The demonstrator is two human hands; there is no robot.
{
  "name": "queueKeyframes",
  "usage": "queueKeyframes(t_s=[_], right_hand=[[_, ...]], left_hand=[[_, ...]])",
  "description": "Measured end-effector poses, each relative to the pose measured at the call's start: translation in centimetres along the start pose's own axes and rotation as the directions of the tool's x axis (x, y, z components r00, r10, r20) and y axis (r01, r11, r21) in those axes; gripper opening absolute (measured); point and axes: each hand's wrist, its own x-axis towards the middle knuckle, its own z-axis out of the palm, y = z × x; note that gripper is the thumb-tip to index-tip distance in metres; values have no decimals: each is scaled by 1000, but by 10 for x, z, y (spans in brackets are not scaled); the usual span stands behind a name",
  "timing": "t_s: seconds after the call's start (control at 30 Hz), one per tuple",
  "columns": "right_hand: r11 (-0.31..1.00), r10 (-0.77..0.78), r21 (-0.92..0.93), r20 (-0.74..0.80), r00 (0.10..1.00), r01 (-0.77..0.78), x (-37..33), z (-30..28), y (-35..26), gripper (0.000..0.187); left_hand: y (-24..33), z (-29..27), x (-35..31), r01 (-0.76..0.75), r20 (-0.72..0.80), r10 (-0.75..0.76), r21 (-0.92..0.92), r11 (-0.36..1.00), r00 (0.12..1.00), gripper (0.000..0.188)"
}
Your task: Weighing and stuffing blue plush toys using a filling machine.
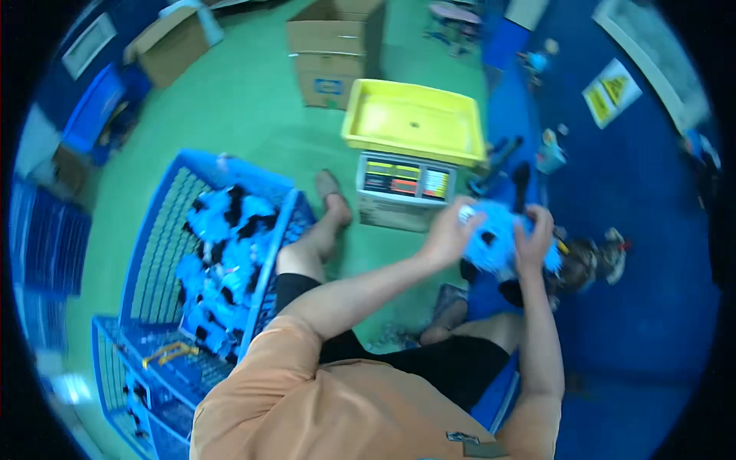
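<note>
Blue plush [502, 244] in both hands [451, 234]; yellow sign [612, 92], lettering blurred.

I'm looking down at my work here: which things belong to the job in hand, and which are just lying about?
Likely the job:
- blue fluffy piece, between your left hand and right hand
- similar blue-and-black pieces in the blue crate

Probably just about:
- yellow tray
- boxy display unit under it
- open cardboard box
</note>
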Motion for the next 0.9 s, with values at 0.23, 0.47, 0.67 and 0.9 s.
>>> queueKeyframes(t_s=[0.23,0.47,0.67,0.9], right_hand=[[967,-6,-239,316,949,85,-13,-2,-41,63],[912,-15,-355,473,881,206,9,4,-61,36],[904,-2,-399,363,932,157,-4,16,-45,19],[863,-4,-437,496,868,254,3,10,-33,25]], left_hand=[[29,-5,-6,81,134,-90,69,994,987,33],[-77,19,-5,51,-111,-63,-106,993,992,30],[-8,-13,30,33,10,-35,149,988,999,30],[-90,29,-30,25,-95,-52,-271,962,994,30]])
